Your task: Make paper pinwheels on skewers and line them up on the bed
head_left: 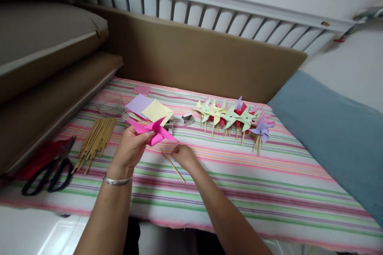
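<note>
Nearest, a thin wooden stick (172, 165) is pinched by the right hand (183, 156) at its far end. Left of it, a pink pinwheel (153, 130) is clamped in the left hand (131, 147); its folds could be crushed by squeezing.

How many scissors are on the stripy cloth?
1. The black scissors lie at the cloth's left edge, left of the wooden sticks and partly on red paper. None show elsewhere, though the pinwheel pile could hide small things.
</note>
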### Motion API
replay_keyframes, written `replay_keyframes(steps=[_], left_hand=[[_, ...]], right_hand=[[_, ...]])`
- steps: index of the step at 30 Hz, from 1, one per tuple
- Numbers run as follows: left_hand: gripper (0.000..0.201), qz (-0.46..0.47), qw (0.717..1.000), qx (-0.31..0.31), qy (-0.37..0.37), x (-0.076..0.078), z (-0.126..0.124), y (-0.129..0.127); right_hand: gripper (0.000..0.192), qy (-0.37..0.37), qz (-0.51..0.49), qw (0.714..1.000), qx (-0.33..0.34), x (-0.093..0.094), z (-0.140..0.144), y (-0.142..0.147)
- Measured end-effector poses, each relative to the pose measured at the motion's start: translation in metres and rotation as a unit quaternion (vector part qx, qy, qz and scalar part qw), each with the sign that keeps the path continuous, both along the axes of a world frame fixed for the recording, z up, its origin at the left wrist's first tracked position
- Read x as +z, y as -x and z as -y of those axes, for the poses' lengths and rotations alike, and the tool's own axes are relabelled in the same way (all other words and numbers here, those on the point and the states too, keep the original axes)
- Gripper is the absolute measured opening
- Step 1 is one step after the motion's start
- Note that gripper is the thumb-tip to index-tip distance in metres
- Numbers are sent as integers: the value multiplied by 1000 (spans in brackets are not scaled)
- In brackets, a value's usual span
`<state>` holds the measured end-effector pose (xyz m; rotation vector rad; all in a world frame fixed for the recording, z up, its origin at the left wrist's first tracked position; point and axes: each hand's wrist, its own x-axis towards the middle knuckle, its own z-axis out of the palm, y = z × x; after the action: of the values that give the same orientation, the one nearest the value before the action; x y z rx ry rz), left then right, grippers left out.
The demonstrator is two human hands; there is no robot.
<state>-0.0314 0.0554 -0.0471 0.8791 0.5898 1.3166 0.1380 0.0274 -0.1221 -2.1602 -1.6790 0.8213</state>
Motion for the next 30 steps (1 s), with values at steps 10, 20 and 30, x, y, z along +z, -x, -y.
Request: replay_keyframes(steps=[10,20,30], left_hand=[[13,-31,999,-40,14,-13,-4,-13],[8,-172,955,-230,-81,-25,3,-33],[7,-202,949,-224,-97,-32,2,-38]], right_hand=[[6,-71,-100,992,-10,-2,7,17],[17,-159,-427,883,-114,41,38,-50],[16,-182,-465,857,-127,43,36,-52]])
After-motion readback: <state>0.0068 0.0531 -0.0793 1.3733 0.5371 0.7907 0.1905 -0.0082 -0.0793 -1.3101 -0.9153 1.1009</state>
